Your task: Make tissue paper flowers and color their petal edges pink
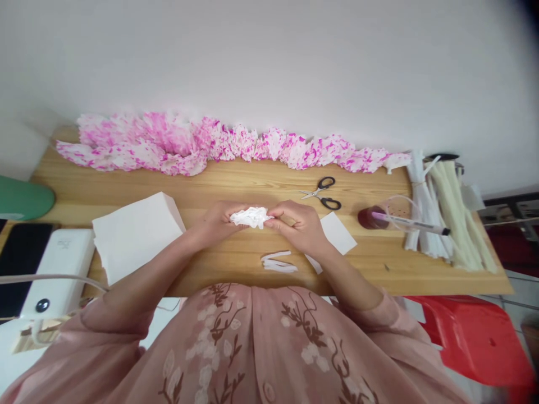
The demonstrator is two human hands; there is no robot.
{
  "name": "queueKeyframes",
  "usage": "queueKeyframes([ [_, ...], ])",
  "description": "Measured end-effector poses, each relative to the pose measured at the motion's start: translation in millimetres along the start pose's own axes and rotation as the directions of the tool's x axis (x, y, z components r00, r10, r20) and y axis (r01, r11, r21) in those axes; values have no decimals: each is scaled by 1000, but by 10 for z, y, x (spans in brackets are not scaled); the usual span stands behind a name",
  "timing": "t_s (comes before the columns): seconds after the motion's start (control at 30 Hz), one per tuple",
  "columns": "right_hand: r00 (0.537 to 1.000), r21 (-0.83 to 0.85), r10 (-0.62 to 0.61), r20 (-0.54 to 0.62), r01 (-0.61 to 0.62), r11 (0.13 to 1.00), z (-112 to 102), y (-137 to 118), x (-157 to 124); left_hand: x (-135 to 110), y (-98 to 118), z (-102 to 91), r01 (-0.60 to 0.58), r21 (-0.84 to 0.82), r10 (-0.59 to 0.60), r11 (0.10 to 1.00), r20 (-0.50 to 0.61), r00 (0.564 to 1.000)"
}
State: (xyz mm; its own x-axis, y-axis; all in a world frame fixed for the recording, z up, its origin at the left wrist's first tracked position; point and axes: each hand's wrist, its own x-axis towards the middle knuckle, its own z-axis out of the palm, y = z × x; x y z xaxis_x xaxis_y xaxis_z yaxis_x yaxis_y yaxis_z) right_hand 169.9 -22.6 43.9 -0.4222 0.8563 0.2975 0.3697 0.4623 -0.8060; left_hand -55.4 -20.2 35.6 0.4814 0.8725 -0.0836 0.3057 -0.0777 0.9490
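- White paper (251, 216), one piece, crumpled and ruffled: held between both hands over the near middle of the table.
- Left hand (221, 219): grasping the paper's left end, fingers curled behind it.
- Right hand (297, 221): pinching the right end between thumb and fingertips.
- Step in hand, as judged: gathering and shaping the paper's folds.
- Next move, as judged: calls for light, even fingertip pressure from both hands, since thin paper could tear.
- Table (236, 185): wood-grained top, set against a plain pale wall (269, 62).
- Ruffled paper (168, 134), white blotched with pink: a long row along the wall side.
- Paper stack (135, 238), white: beside the left forearm.
- Scissors (319, 192), black-handled: blades parted, beyond the right hand.
- Square sheet (337, 232), white: partly behind the right forearm.
- Paper strips (280, 265), white: near the front edge.
- Cup (370, 219), dark red contents; marker (415, 224) beside or across it, support unclear.
- Two bundles, white (421, 207) and cream (457, 216): right end.
- Phone (21, 264), black, and power bank (59, 269), white: far left, near a green container (25, 197).
- Stool (475, 336), red: lower right, above tiled floor.
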Motion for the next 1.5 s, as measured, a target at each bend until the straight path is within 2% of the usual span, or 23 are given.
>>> queueKeyframes([
  [0.17,990,63,137,-20,-136,989,27,38,16,50,6,11,-17,140,14,990,24,1000],
  [0.33,994,71,107,26,-109,992,61,126,10,88,-19,18,-16,174,6,985,59,998],
  [0.53,992,76,102,-77,-96,992,127,140,-11,105,-48,54,59,-15,-61,998,-122,991],
  [0.63,982,76,144,-120,-136,988,129,132,-26,93,-52,47,100,-155,-121,983,-132,984],
  [0.73,981,80,156,-113,-148,986,115,135,-32,65,-48,21,108,-259,-139,960,-103,985],
  [0.9,985,75,148,-92,-142,987,109,143,-23,26,-45,5,98,-309,-162,946,-191,968],
  [0.97,989,66,128,-70,-124,990,116,141,-22,27,-57,16,58,-286,-128,957,-231,965],
  [1.07,992,54,108,-64,-104,993,127,137,-30,42,-87,37,-49,-196,-14,979,-307,952],
  [1.17,990,52,125,-70,-121,991,132,138,-37,57,-120,55,-109,-132,61,985,-328,943],
  [1.5,993,50,114,-27,-113,992,179,154,-29,58,-154,114,-102,-71,78,992,-287,955],
])
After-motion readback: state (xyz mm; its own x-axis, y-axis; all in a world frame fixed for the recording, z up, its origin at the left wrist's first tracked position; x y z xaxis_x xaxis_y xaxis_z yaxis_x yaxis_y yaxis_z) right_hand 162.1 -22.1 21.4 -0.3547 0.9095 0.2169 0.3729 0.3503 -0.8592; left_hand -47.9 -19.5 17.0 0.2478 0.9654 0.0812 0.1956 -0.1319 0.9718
